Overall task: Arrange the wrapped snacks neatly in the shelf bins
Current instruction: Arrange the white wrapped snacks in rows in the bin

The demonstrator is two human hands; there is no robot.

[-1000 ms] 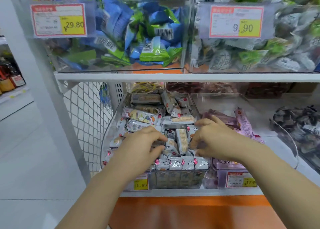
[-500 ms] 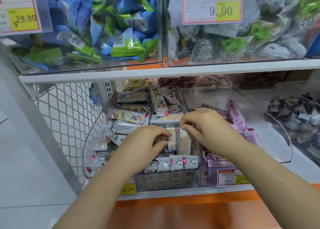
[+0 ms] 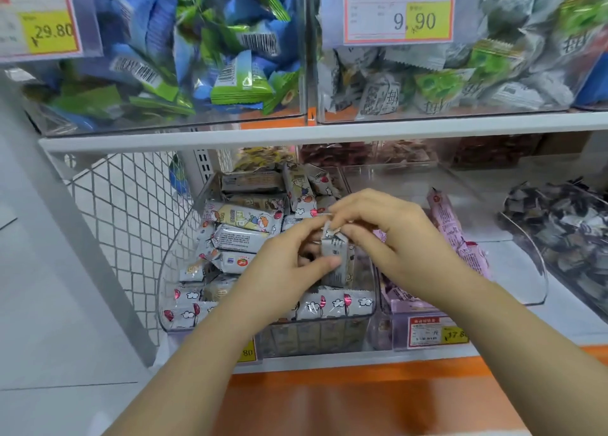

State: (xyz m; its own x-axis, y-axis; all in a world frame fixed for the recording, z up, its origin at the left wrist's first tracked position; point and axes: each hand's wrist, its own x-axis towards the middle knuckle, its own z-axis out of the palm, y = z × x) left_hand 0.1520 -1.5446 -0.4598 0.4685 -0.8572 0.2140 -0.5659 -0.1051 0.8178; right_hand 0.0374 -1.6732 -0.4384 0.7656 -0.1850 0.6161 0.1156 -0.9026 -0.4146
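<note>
A clear plastic bin (image 3: 171, 271) on the lower shelf holds several grey-white wrapped snack bars with cartoon prints; a neat row of them (image 3: 332, 304) stands along its front. My left hand (image 3: 289, 267) grips an upright grey snack bar (image 3: 335, 254) from the left, thumb on its front. My right hand (image 3: 391, 238) pinches the top seam of the same bar from the right. Both hands hover over the middle of the bin. Loose bars (image 3: 243, 218) lie jumbled toward the back left.
A bin of pink wrapped snacks (image 3: 447, 225) sits right beside it, then a bin of dark wrappers (image 3: 559, 218). The upper shelf (image 3: 296, 132) carries bins of blue-green packs (image 3: 197, 57) and grey-green packs (image 3: 460, 73). Wire mesh (image 3: 125, 211) closes the left side.
Both hands rose from the front rows and came together, lifting one snack bar upright between them. The camera view moved closer and shifted left.
</note>
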